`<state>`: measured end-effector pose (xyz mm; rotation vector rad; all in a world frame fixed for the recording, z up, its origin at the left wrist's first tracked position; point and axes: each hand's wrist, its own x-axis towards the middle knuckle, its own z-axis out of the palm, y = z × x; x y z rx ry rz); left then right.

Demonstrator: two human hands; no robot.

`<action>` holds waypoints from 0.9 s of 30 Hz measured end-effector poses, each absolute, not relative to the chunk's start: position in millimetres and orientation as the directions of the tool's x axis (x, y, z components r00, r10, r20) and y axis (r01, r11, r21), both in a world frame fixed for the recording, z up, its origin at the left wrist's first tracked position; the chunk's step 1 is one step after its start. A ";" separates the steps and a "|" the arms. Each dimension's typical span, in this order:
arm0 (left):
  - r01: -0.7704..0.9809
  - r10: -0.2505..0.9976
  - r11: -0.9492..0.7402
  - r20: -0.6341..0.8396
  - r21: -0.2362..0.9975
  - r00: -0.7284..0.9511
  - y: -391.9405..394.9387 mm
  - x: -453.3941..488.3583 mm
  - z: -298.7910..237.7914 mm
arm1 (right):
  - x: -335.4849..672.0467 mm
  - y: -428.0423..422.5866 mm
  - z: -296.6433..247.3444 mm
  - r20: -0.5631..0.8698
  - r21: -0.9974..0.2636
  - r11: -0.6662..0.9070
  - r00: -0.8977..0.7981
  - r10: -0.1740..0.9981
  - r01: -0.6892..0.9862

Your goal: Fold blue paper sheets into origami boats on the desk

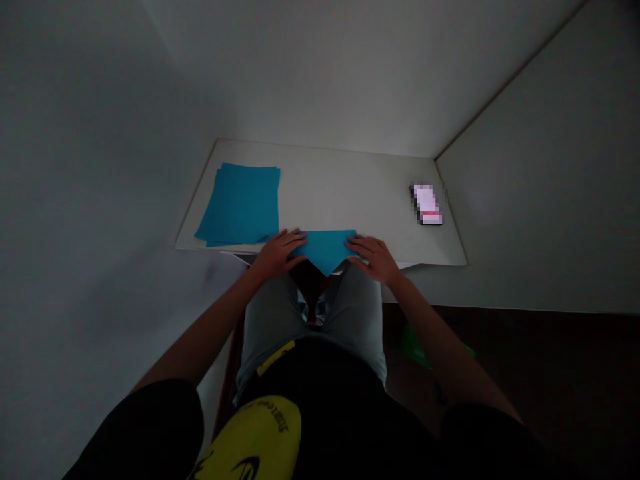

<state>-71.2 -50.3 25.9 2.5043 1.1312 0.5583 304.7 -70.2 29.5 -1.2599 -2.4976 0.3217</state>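
Note:
A folded blue sheet of paper point(327, 248) lies at the table's front edge, its long straight side away from me and its point towards me, hanging past the edge. My left hand point(280, 253) holds its left corner, with the fingers laid over the paper and the thumb on the near side. At the right corner, my right hand point(374, 257) grips it in the same way. Both corners are partly hidden under the fingers. Just left of my left hand rests a loose stack of blue paper sheets point(243, 203).
The narrow white table point(345, 187) stands against a wall. A phone point(427, 204) with a lit, blurred screen lies at its right end. Another wall point(545, 180) borders the right side. Below right, a green object point(415, 348) is on the dark floor.

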 end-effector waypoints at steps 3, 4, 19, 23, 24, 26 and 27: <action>0.556 0.692 -0.691 0.201 0.462 0.693 -52.9 -86.7 20.5 | 317.1 -77.7 25.3 0.209 -0.345 0.629 -0.596 0.775 0.697; 0.540 0.680 -0.697 0.195 0.473 0.707 -52.1 -90.3 19.1 | 320.6 -79.2 23.9 0.213 -0.351 0.636 -0.602 0.769 0.687; 0.690 0.874 -0.462 0.153 0.558 0.461 -39.9 -66.9 31.0 | 304.7 -56.8 26.9 0.230 -0.528 0.533 -0.493 0.839 0.662; 0.809 0.948 -0.301 0.064 0.504 0.312 -39.1 -61.7 38.0 | 307.9 -44.0 20.3 0.203 -0.537 0.510 -0.485 0.851 0.671; 0.824 0.954 -0.273 0.031 0.497 0.298 -38.0 -61.4 39.9 | 309.9 -40.5 20.4 0.184 -0.535 0.516 -0.504 0.844 0.669; 0.836 0.955 -0.239 -0.037 0.493 0.294 -35.7 -61.0 43.6 | 313.7 -34.5 22.5 0.141 -0.530 0.532 -0.550 0.823 0.661; 0.840 0.952 -0.229 -0.066 0.492 0.298 -34.9 -60.7 45.4 | 315.1 -32.4 24.2 0.124 -0.529 0.539 -0.568 0.813 0.656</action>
